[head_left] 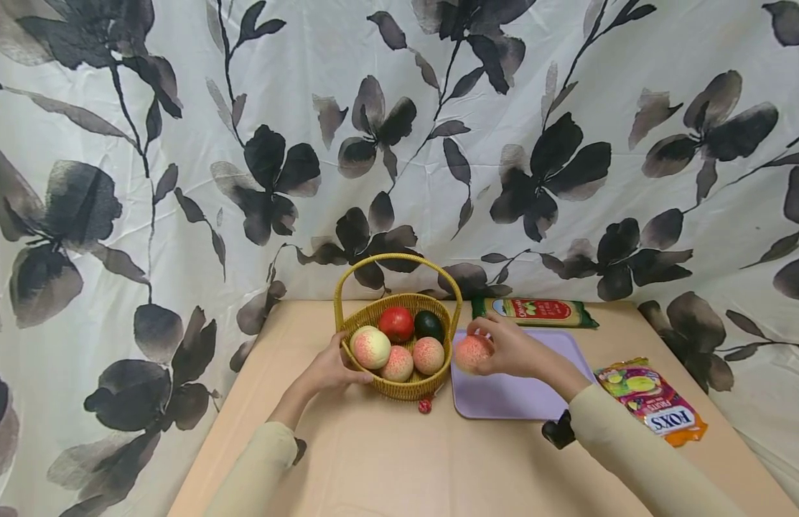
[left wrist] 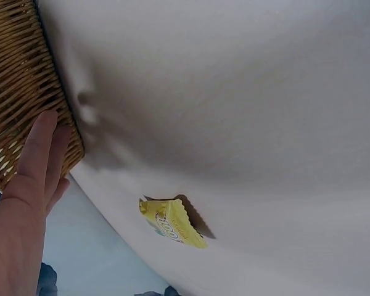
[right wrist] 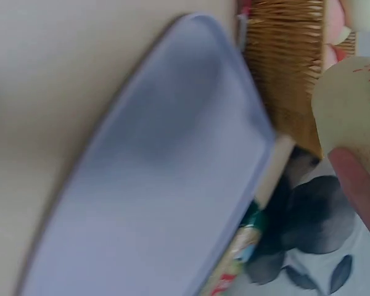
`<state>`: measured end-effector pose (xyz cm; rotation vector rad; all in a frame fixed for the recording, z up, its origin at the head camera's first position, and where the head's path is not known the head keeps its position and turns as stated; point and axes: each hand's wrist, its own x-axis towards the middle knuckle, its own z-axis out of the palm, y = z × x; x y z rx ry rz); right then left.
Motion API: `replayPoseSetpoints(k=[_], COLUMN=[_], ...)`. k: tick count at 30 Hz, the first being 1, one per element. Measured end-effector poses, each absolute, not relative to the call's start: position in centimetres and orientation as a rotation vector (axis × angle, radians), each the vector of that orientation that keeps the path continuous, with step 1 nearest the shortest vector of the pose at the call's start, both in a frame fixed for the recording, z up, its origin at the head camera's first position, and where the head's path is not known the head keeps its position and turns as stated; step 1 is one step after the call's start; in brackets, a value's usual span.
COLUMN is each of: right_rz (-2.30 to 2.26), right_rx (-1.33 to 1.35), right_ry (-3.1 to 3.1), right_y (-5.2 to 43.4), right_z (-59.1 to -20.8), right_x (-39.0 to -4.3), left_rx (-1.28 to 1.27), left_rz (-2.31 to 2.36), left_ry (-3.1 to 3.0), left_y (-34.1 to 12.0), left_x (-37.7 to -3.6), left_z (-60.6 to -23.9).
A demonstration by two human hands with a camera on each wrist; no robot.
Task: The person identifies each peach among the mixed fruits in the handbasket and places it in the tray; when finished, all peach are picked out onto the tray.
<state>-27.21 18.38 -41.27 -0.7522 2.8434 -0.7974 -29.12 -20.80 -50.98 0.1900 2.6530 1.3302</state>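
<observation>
My right hand [head_left: 512, 348] grips a peach [head_left: 473, 354] above the left part of the lilac tray [head_left: 502, 406], just right of the wicker basket [head_left: 405, 390]. In the right wrist view the same peach [right wrist: 348, 108] shows pale, with a finger against it. My left hand [head_left: 334, 366] rests against the basket's left side, its fingers [left wrist: 34, 151] lying straight along the woven wall. Inside the basket are a pale peach [head_left: 371, 347], two pinker peaches [head_left: 396, 364], a red round fruit [head_left: 396, 324] and a dark green avocado [head_left: 428, 327].
A green and red pack [head_left: 541, 312] lies behind the tray. To its right is a FOX'S candy bag [head_left: 654, 402]. A small red item [head_left: 425, 406] lies before the basket, whose handle [head_left: 399, 256] arches upright. The left wrist view shows a yellow wrapped sweet [left wrist: 172, 223]. Patterned cloth hangs behind.
</observation>
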Motion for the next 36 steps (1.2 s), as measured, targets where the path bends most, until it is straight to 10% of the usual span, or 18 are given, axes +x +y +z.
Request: replayPoseSetpoints(k=[36], right_rz=[-0.984], right_rx=[-0.672], right_ry=[2.794], right_y=[19.8], right_z=[-50.7], right_x=[-24.6], left_rx=[0.184], left_rz=[1.349], left_ry=[2.631], left_y=[-20.9], left_x=[-29.4], left_z=[-51.3])
